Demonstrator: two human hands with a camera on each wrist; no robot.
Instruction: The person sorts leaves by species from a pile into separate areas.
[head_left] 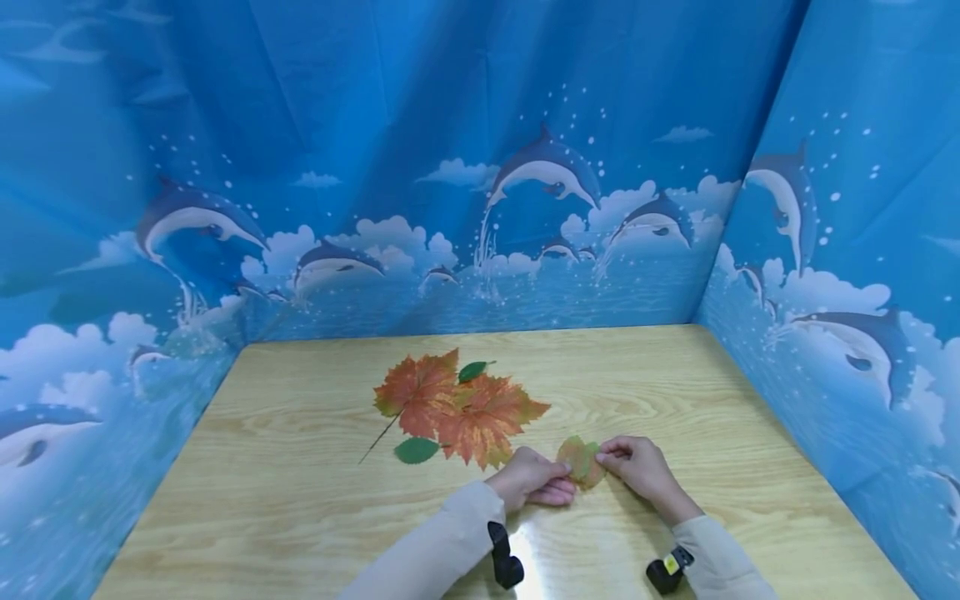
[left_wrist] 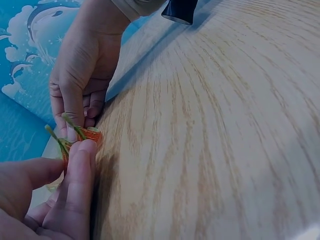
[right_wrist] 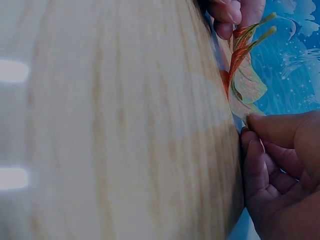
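Observation:
Small yellow-green and orange leaves (head_left: 581,458) are held between my two hands, low over the table's right half. My left hand (head_left: 534,479) pinches them at the left edge between thumb and fingers. At the opposite edge, my right hand (head_left: 639,467) grips with thumb and fingertips. Two short green stems stick out from the leaves (right_wrist: 245,82) in the right wrist view, and the leaf surfaces look curled there. In the left wrist view, the fingers of both hands hide most of the leaves (left_wrist: 91,133).
Left of my hands, two large orange-red leaves (head_left: 491,417) overlap on the wood-grain table (head_left: 262,500). One green leaf (head_left: 416,450) lies in front of them, another green leaf (head_left: 472,371) behind. A blue dolphin-print curtain (head_left: 420,208) borders the table's back and sides.

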